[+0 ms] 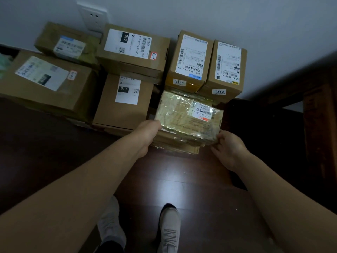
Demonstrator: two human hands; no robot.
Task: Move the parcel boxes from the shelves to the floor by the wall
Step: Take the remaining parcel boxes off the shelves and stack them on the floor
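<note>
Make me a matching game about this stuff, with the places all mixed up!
1 shiny wrapped parcel
2 box tagged 7211
3 box tagged 1210
4 wall socket

A on the wall, upper left
B rightmost against the wall
C held by left hand and right hand
D just left of the rightmost box

Pairs: 1-C, 2-D, 3-B, 4-A

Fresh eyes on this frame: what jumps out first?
The shiny tape-wrapped parcel at centre, gripped at its near corners by the left hand and right hand. Behind it, labelled cardboard boxes crowd the floor against the white wall, two at right stickered 7211 and 1210.
</note>
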